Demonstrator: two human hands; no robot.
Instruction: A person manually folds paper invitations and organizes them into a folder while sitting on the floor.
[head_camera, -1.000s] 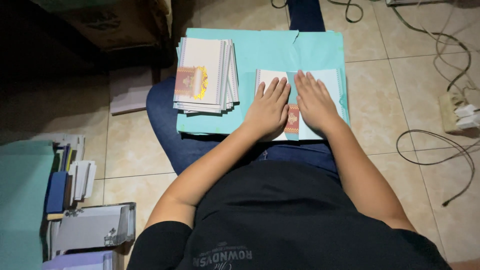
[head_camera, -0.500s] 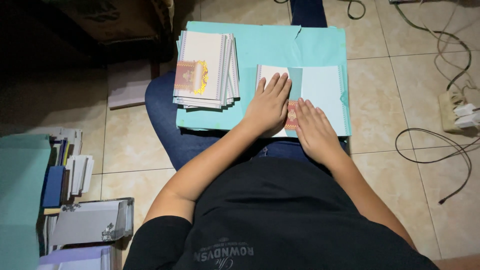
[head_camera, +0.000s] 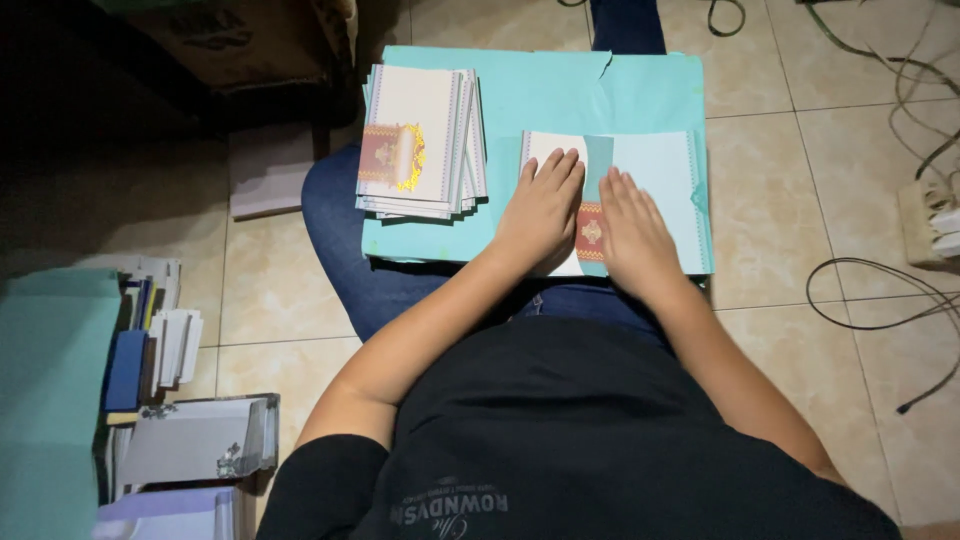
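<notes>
Left hand: I am pressing my left hand (head_camera: 541, 205) flat, fingers spread, on the white flap of the folded card (head_camera: 640, 200).
Right hand: my right hand (head_camera: 632, 232) is lying flat beside it, gripping nothing.
Card: it is resting at the near right corner of the turquoise board (head_camera: 560, 85) on my lap.
Stack: finished cards (head_camera: 418, 140) are sitting near the board's left edge.

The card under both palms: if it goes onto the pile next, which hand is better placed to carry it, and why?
Probably the left hand. It lies on the side of the card nearer the pile; the right hand would have to cross over it.
</notes>
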